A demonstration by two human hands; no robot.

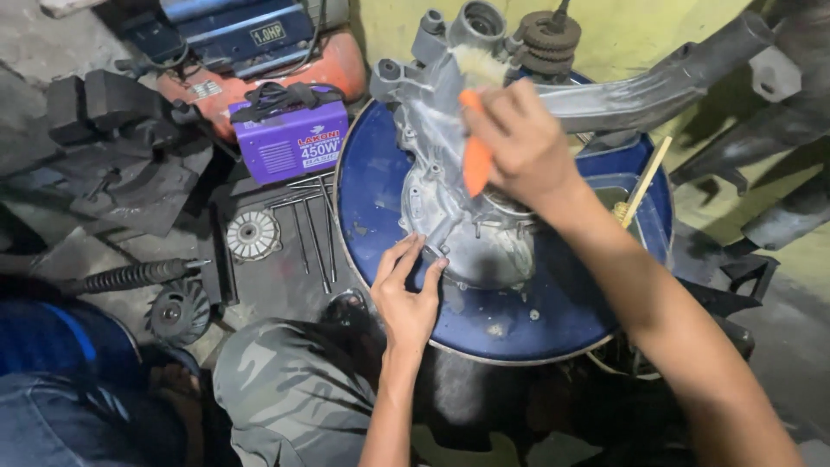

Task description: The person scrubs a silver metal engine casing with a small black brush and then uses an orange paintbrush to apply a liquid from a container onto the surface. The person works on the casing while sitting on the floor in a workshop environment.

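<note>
A grey metal engine casing [467, 216] lies on the round blue top of a drum [372, 190]. My right hand [519, 143] grips an orange-handled brush [474, 160]; its pale bristles rest on the upper part of the casing. My left hand [408, 290] rests on the blue top, with its fingers spread against the casing's lower left edge. My knee in camouflage trousers [285, 389] is just below the drum.
A purple box-shaped machine [292, 138] and an orange and blue compressor [259, 47] stand at the left. Metal rods [313, 227], a round finned part [252, 234], a spring [130, 277] and a gear [177, 313] lie on the floor. A wooden stick [644, 182] sits at the drum's right.
</note>
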